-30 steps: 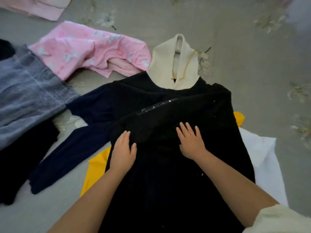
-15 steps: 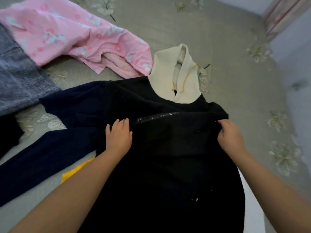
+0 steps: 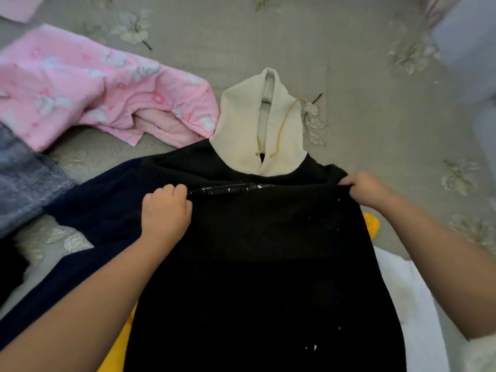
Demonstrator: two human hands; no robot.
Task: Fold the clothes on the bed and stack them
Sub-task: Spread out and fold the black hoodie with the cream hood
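A black hoodie (image 3: 268, 264) with a cream hood (image 3: 257, 130) lies flat in the middle of the bed, its hood pointing away from me. Its dark sleeve (image 3: 88, 210) trails off to the left. My left hand (image 3: 166, 210) grips the fabric at the left end of a shiny strip on the chest, fingers curled. Over at the right shoulder, my right hand (image 3: 370, 191) pinches the garment's edge. Under the hoodie lie a yellow garment (image 3: 371, 226) and a white one (image 3: 418, 304).
A pink printed garment (image 3: 88, 92) lies crumpled at the upper left. A grey-blue knit (image 3: 24, 178) sits at the left edge, with dark cloth below it. The grey bedspread (image 3: 375, 103) with flower embroidery spreads behind and to the right.
Both hands lay flat on the hoodie's chest a second ago. The right hand slid out to the right shoulder and took hold; the left hand curled onto the fabric.
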